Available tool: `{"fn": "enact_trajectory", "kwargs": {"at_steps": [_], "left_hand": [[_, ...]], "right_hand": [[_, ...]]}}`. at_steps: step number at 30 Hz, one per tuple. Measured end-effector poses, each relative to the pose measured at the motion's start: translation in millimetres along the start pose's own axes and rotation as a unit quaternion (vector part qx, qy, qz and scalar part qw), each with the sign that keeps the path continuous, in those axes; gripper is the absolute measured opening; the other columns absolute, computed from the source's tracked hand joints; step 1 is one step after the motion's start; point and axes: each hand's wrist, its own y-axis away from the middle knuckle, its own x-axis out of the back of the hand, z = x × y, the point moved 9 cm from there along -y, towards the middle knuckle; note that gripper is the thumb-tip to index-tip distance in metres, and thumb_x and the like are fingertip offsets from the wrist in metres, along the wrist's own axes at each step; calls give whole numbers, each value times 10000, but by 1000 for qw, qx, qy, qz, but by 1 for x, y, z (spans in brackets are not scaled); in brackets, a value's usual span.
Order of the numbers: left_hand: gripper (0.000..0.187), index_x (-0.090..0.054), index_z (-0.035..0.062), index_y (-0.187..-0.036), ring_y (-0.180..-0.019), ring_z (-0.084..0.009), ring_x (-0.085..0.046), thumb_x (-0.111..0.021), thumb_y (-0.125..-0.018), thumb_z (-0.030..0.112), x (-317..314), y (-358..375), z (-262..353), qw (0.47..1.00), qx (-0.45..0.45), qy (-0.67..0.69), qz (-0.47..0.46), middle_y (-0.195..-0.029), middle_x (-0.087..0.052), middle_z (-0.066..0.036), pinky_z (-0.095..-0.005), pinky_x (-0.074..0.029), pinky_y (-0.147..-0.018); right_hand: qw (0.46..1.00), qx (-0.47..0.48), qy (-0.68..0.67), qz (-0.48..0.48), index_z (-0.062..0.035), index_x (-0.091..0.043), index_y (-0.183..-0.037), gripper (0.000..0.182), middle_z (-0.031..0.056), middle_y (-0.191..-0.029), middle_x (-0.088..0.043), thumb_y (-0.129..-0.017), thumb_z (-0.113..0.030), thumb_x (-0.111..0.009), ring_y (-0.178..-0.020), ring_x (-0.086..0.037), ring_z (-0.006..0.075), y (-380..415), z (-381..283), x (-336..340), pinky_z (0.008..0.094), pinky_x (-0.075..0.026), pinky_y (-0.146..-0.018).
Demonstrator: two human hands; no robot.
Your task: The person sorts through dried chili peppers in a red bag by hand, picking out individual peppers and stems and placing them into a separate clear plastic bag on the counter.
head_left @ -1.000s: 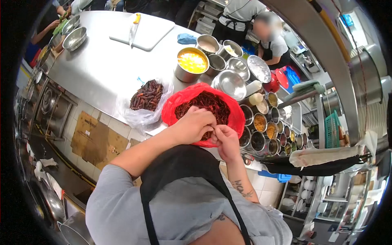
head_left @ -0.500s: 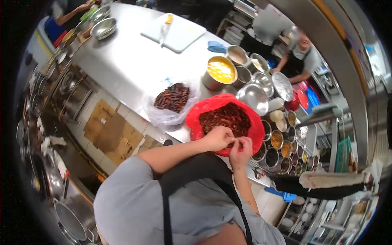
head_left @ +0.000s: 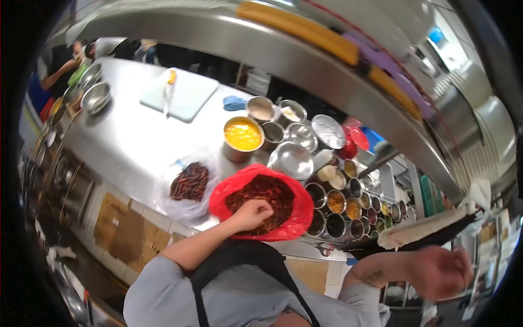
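My left hand is closed over the near part of an open red plastic bag. Its fingertips are pressed together, and I cannot make out what they hold. Dark red dried chilies, seemingly in pieces, fill this bag. To its left, a clear plastic bag contains longer, whole-looking dried chilies. Far from both bags, my right hand is raised out to the right, its fingers smeared by motion.
Behind the red bag stand a pot of yellow liquid and several metal bowls. Seasoning tins line the right. A white cutting board bearing a knife lies farther back. Scissors rest at the near edge. A steel shelf crosses above.
My hands were together over the red bag; now the right has swung far out to the right. The left stays over the bag. The view has shifted, bringing the overhead shelf in.
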Motion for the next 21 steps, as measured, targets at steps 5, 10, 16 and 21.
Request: {"fn": "enact_trajectory", "kwargs": {"at_steps": [5, 10, 16, 21], "left_hand": [[166, -678, 8, -943, -709, -120, -597, -670, -940, 174, -4, -4, 7, 997, 64, 39, -26, -781, -644, -54, -309, -496, -664], [155, -668, 16, -966, -689, -104, -590, -657, -956, 171, -29, -4, 31, 997, 21, 42, -65, -758, -638, -27, -293, -495, -647], [136, -624, 34, -982, -664, -92, -597, -616, -988, 169, -35, 3, 20, 989, 66, 110, -71, -732, -615, -8, -272, -498, -617], [77, -524, 75, -1081, -591, -98, -532, -456, -1057, 102, -32, -1, -30, 969, 89, 226, -43, -790, -600, -21, -261, -453, -538]], "right_hand": [[902, 265, -195, 280, -133, -587, -1005, 170, -14, -788, -624, -1015, -302, -577, -718, -612, 138, -92, -101, 17, 255, -491, -633], [982, 0, 117, -150, -76, -584, -1067, 226, 87, -989, -626, -964, -278, -577, -952, -588, 213, -64, 7, -176, 337, -440, -820], [992, 43, -24, 118, -36, -576, -930, 256, 134, -988, -606, -965, -252, -443, -973, -572, 283, -74, -34, -42, 406, -445, -819], [935, -49, -348, -50, -65, -556, -855, 275, 96, -912, -577, -976, -267, -413, -945, -577, 279, 19, -69, -52, 404, -448, -789]]}}
